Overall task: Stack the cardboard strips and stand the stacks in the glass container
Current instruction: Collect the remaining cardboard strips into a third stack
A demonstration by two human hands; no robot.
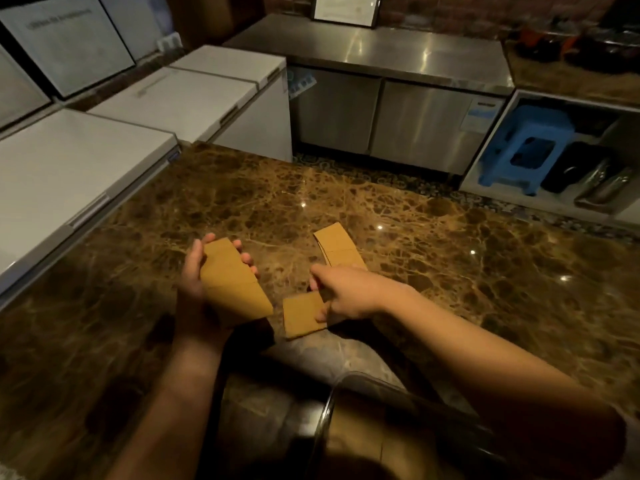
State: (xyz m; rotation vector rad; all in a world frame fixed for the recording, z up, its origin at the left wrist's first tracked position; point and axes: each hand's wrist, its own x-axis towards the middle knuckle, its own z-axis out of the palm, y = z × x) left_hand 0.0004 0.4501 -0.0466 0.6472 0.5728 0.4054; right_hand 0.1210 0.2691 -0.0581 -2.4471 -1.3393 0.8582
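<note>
- The left hand [195, 282] cups a stack of cardboard strips [233, 284] above the surface [433, 258], thumb on the near edge and fingertips curled over the far edge, at about 9 o'clock from the middle of the scene.
- The right hand [341, 294] reaches down onto loose strips lying on the surface; its fingers look to be pinching the near strip [301, 315], though the grip itself is partly hidden.
- Another small pile of strips [339, 247] lies flat at about 12 o'clock from the right hand, partly under its knuckles.
- The glass container [349, 410] stands at 6 o'clock, close to the body, its rounded rim showing; cardboard appears to be inside it already, but the dim light leaves that unsure.
- Handling, as a judgement: the strips look light, thin and fairly stiff, creased across the middle, so they should slide on one another and fan out. A hold across the long edges, squaring the stack, seems best; a flat strip on polished stone likely needs lifting by a corner.
- The glass is fragile, and the right forearm passes right over its rim.
- Around: white chest freezers [79, 174] at 10 o'clock, a steel cabinet [391, 109] at 12, a blue stool [530, 147] at 2, all well apart from the work.
</note>
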